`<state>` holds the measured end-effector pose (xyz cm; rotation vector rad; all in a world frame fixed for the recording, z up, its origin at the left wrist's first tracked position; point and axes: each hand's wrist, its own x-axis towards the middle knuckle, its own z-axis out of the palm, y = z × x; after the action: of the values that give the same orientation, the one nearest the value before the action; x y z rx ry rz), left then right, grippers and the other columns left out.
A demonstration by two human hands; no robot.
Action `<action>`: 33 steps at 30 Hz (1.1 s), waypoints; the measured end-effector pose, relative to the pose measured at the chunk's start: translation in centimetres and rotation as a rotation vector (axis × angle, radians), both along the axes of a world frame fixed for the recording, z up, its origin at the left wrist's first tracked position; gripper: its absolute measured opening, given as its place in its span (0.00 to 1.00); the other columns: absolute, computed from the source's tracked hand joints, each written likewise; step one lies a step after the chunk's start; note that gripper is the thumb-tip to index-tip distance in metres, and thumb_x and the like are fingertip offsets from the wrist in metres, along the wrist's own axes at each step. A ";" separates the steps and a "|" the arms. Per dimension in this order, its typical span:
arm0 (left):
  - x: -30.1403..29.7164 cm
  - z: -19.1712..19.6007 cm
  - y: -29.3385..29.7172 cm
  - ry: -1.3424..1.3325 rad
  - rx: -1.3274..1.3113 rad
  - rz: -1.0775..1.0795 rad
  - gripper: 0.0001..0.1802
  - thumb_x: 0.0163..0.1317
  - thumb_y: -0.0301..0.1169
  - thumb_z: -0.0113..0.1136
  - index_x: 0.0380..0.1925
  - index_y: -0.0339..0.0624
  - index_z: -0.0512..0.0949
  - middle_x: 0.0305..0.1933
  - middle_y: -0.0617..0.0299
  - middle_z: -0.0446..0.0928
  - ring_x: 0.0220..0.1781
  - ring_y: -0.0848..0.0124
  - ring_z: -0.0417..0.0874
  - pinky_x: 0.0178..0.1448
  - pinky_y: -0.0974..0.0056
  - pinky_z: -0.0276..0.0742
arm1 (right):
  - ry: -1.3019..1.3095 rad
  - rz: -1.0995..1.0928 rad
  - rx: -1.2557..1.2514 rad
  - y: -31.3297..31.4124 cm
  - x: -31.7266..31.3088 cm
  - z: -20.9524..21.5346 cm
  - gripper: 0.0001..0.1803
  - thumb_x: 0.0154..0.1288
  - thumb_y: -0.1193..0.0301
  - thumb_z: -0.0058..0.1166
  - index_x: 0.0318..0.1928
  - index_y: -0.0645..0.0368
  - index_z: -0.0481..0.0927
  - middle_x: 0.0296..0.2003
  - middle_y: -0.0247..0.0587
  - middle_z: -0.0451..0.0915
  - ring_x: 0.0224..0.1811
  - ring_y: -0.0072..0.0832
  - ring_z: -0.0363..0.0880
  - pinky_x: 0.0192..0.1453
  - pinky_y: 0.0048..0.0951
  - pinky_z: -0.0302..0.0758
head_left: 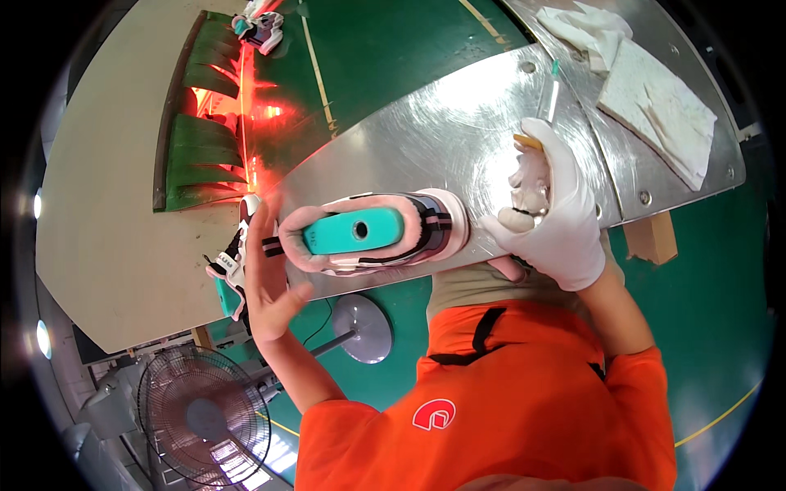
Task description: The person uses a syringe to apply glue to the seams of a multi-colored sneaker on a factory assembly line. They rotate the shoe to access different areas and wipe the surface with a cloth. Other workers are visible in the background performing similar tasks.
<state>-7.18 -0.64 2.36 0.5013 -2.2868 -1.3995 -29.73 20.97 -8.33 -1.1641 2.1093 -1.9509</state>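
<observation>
- The bare left hand (270, 274), fingers spread wide, presses the shoe (372, 233) end.
- The gloved right hand (553, 209), beside the shoe's other end, grips a white wad (528, 192) above the metal worktop (442, 131).

Single head-worn fisheye view, looking steeply down, close over the person's orange shirt (508, 409) and metal workbench (426, 139); edges bend toward rim; no second view
</observation>
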 end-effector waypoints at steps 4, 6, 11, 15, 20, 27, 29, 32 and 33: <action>-2.8 -3.9 -0.5 0.152 -0.097 -0.237 0.50 0.39 0.34 0.82 0.61 0.38 0.60 0.73 0.45 0.56 0.68 0.54 0.70 0.67 0.53 0.71 | -0.077 0.047 0.020 0.1 0.1 0.6 0.50 0.39 0.74 0.72 0.66 0.54 0.62 0.52 0.47 0.74 0.38 0.42 0.79 0.43 0.34 0.78; -2.9 -4.1 -1.1 0.111 -0.081 -0.099 0.51 0.31 0.36 0.86 0.55 0.36 0.64 0.66 0.45 0.66 0.63 0.57 0.74 0.65 0.54 0.72 | -0.097 0.047 0.031 0.3 0.2 0.8 0.50 0.39 0.73 0.72 0.66 0.54 0.62 0.53 0.46 0.75 0.38 0.41 0.80 0.43 0.35 0.78; -3.5 -4.0 0.9 0.230 0.019 0.166 0.52 0.33 0.42 0.85 0.56 0.34 0.63 0.55 0.53 0.73 0.56 0.66 0.76 0.62 0.61 0.72 | -0.067 0.029 -0.008 0.6 0.0 0.1 0.52 0.40 0.70 0.74 0.67 0.54 0.60 0.51 0.44 0.77 0.38 0.36 0.80 0.43 0.34 0.78; -2.9 -4.6 0.8 0.456 0.172 0.278 0.54 0.39 0.45 0.81 0.61 0.36 0.59 0.56 0.58 0.69 0.55 0.68 0.75 0.59 0.63 0.72 | -0.320 0.094 0.001 1.1 0.4 0.9 0.54 0.39 0.72 0.75 0.69 0.55 0.59 0.52 0.42 0.77 0.40 0.28 0.79 0.46 0.29 0.77; -2.0 -4.5 1.2 0.494 0.343 0.329 0.52 0.44 0.42 0.78 0.64 0.36 0.57 0.58 0.58 0.69 0.57 0.68 0.74 0.58 0.64 0.74 | -0.359 0.138 -0.068 2.4 0.0 2.1 0.55 0.39 0.76 0.73 0.71 0.57 0.58 0.51 0.42 0.75 0.41 0.28 0.77 0.48 0.28 0.77; -3.9 -3.0 3.4 0.459 0.161 0.318 0.36 0.50 0.37 0.72 0.56 0.30 0.69 0.41 0.61 0.75 0.39 0.76 0.77 0.46 0.68 0.78 | -0.658 -0.161 -0.174 6.2 -3.8 3.1 0.47 0.46 0.86 0.60 0.70 0.59 0.60 0.51 0.42 0.71 0.37 0.20 0.74 0.39 0.20 0.76; -3.8 -2.3 3.6 0.215 0.149 0.347 0.42 0.47 0.37 0.75 0.59 0.31 0.66 0.48 0.58 0.76 0.46 0.72 0.79 0.52 0.66 0.76 | -0.625 -0.138 -0.097 7.0 -3.9 2.5 0.45 0.46 0.86 0.60 0.69 0.60 0.62 0.49 0.41 0.72 0.37 0.19 0.74 0.38 0.20 0.76; -5.2 -1.8 4.7 0.013 0.161 0.354 0.41 0.44 0.30 0.77 0.59 0.32 0.66 0.50 0.57 0.77 0.49 0.70 0.80 0.54 0.66 0.76 | -0.653 0.057 -0.203 8.6 -2.8 1.3 0.42 0.48 0.80 0.64 0.66 0.65 0.65 0.43 0.40 0.77 0.37 0.20 0.77 0.38 0.19 0.75; -6.0 -1.5 5.1 -0.025 0.147 0.338 0.41 0.44 0.28 0.77 0.59 0.33 0.66 0.50 0.57 0.77 0.49 0.70 0.80 0.54 0.66 0.76 | -0.850 0.126 -0.207 8.8 -2.1 2.5 0.46 0.45 0.73 0.69 0.67 0.67 0.64 0.43 0.41 0.77 0.37 0.22 0.78 0.39 0.19 0.74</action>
<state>-13.19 4.41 0.82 0.9089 -2.0071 -1.3980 -31.85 29.78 -5.85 -0.3296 1.3819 -2.0973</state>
